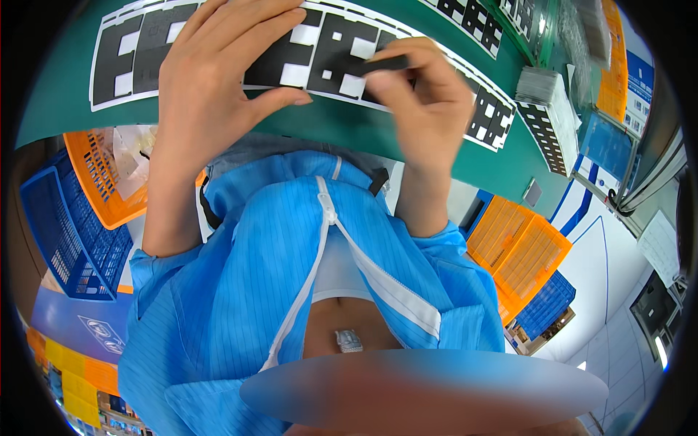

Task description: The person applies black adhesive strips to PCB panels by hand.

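A long white sheet (342,43) with black blocks and white square patches lies across the green table. My left hand (207,83) rests over its left part, palm down, fingers stretched out and thumb apart. Above the sheet's middle, my right hand (432,105) pinches a small black strip (385,65) between thumb and fingers. The strip sticks out toward the left, and the hand is slightly blurred. Whether the strip touches the sheet, I cannot tell.
Another patterned sheet (469,25) lies farther back. On the right stands a stack of patterned sheets (545,120). An orange basket (98,182) and a blue basket (69,225) are at the left; another orange basket (520,251) is low at the right. The green table (502,174) has its near edge by my body.
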Motion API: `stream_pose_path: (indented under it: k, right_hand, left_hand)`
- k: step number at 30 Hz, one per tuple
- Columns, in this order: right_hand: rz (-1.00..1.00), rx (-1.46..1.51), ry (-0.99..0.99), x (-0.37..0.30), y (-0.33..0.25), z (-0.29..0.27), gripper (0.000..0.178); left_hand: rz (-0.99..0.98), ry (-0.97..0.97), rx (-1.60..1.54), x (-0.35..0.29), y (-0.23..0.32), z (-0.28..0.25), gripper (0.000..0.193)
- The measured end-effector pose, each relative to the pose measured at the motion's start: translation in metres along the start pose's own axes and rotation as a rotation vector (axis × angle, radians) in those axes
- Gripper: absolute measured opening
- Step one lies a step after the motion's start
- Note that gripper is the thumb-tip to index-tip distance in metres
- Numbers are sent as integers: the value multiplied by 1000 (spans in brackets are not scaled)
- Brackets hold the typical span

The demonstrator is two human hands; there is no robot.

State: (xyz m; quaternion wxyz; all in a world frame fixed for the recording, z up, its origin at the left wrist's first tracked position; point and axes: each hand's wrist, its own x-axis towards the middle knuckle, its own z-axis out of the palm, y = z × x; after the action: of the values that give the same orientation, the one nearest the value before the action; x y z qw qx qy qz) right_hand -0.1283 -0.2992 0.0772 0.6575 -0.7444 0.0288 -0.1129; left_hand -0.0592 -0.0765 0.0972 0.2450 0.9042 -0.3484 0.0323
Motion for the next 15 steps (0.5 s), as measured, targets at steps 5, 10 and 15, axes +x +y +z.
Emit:
stream_pose_path:
  k: [5, 10, 15]
  right_hand:
    - [-221, -220, -36, 13, -3, 1, 20]
    - [-274, -308, -180, 14, 2, 28, 20]
    - [-337, -364, -198, 16, 7, 44, 18]
  left_hand:
    - [-14, -5, 45, -2, -1, -12, 75]
    - [-43, -20, 94, -10, -6, -18, 78]
    - [-68, -65, -5, -20, -29, -9, 77]
